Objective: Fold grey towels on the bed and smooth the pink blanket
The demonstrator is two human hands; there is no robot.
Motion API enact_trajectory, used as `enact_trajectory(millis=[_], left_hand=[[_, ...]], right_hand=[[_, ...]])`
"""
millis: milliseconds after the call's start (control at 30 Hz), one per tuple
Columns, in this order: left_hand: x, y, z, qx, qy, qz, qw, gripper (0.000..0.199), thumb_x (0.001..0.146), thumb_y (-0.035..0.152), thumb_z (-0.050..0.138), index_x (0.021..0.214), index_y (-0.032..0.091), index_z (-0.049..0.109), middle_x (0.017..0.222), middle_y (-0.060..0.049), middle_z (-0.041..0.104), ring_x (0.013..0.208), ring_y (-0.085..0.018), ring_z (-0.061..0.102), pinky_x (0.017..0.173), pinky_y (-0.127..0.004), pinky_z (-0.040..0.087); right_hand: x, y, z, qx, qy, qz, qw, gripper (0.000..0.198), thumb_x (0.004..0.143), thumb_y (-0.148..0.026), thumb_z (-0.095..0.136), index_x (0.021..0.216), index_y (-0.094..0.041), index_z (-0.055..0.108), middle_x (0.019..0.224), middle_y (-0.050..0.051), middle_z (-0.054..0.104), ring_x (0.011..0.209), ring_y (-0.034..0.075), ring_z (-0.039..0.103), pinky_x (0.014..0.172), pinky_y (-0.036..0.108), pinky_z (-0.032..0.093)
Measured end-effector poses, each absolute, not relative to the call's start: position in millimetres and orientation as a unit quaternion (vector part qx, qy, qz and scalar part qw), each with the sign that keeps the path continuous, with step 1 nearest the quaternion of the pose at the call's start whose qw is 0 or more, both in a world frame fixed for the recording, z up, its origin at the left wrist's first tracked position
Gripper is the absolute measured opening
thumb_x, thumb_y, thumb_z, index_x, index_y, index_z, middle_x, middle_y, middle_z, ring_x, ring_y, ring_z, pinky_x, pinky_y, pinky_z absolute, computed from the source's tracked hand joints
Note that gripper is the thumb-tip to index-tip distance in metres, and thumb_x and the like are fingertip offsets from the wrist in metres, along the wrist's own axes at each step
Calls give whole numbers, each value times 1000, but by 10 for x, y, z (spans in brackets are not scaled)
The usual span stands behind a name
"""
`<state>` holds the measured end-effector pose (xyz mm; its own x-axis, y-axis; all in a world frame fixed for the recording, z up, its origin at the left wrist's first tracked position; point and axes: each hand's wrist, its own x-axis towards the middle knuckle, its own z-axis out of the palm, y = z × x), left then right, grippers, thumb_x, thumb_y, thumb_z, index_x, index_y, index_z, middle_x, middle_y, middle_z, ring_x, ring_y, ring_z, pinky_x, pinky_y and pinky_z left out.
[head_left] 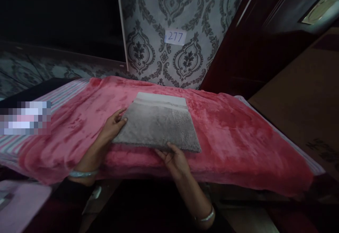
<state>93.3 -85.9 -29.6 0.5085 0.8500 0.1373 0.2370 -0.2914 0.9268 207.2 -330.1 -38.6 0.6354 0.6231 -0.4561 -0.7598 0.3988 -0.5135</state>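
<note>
A grey plush mat [159,123] with a pale band along its far edge lies flat over the pink-red fleece blanket [225,130]. At the mat's left edge is my left hand [112,125], closed around the side with its thumb showing. My right hand [176,158] grips the near edge, thumb on top and fingers reaching underneath. The parts of the fingers below the mat are hidden.
A striped cloth [63,95] shows beneath the blanket at the left. Behind are a dark screen [60,17] and a patterned wall with a paper [175,36] marked 277. A large cardboard box [299,91] stands at the right.
</note>
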Motion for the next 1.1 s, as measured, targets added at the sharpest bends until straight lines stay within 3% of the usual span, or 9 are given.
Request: enact_trajectory(millis=[133, 300, 433, 500, 600, 733, 833, 933, 1100], left_hand=[[869, -824, -388, 743, 366, 291, 479, 72, 71, 45, 69, 136, 14, 64, 111, -11, 75, 102, -27, 70, 87, -37, 58], [837, -840, -425, 784, 368, 277, 417, 75, 76, 51, 57, 140, 10, 60, 128, -15, 70, 117, -31, 66, 99, -41, 54], [803, -843, -324, 866, 335, 256, 270, 65, 81, 49, 54, 134, 13, 65, 136, -16, 66, 128, -34, 60, 111, -48, 47], [820, -901, -276, 902, 294, 243, 201, 62, 84, 48, 53, 135, 15, 64, 144, -15, 61, 137, -35, 53, 117, -50, 40], [945, -1110, -233, 943, 202, 191, 186, 63, 89, 48, 51, 144, 17, 57, 154, -14, 52, 145, -32, 46, 121, -48, 35], [1261, -1476, -172, 968, 97, 116, 199, 63, 94, 46, 50, 151, 19, 49, 164, -15, 39, 151, -31, 37, 125, -48, 29], [1518, -1591, -73, 978, 71, 51, 188, 65, 94, 42, 50, 153, 16, 44, 167, -17, 31, 155, -32, 28, 126, -52, 23], [1763, -1492, 66, 983, 88, -3, 163, 65, 95, 36, 48, 156, 14, 38, 168, -19, 27, 157, -31, 24, 126, -52, 20], [2213, -1155, 259, 985, 125, -26, 114, 68, 98, 36, 43, 161, 14, 29, 170, -19, 21, 158, -29, 19, 126, -51, 18]], right_hand=[[1980, -3306, -498, -362, 106, 417, 827, 31, 62, -12, 80, 86, -21, 63, 97, 3, 75, 92, 24, 71, 89, 50, 63], [1971, -3347, -495, -364, 73, 435, 820, 39, 57, -21, 91, 86, -21, 65, 94, 2, 75, 90, 26, 74, 90, 52, 62], [2002, -3640, -465, -361, 19, 476, 802, 45, 53, -31, 97, 67, -21, 55, 76, -2, 71, 97, 33, 76, 93, 50, 58], [2065, -3888, -462, -395, -9, 498, 772, 45, 55, -37, 97, 69, -21, 57, 85, 2, 76, 99, 34, 76, 90, 47, 58], [2230, -4255, -439, -520, -62, 496, 692, 48, 60, -53, 93, 80, -18, 68, 92, 13, 79, 80, 30, 77, 71, 39, 58], [2523, -4393, -311, -638, -139, 346, 673, 55, 63, -71, 84, 70, -18, 71, 69, 9, 74, 62, 23, 70, 64, 34, 55], [2781, -4112, -208, -671, -230, 186, 680, 44, 70, -65, 80, 74, -22, 75, 77, 7, 75, 78, 24, 71, 82, 40, 57], [3067, -3611, -160, -684, -314, 99, 651, 35, 79, -52, 72, 100, -25, 78, 109, 8, 78, 109, 27, 68, 107, 46, 48], [3463, -2763, -65, -789, -396, 78, 463, 54, 90, -24, 53, 143, -16, 59, 155, 12, 51, 148, 25, 41, 125, 45, 26]])
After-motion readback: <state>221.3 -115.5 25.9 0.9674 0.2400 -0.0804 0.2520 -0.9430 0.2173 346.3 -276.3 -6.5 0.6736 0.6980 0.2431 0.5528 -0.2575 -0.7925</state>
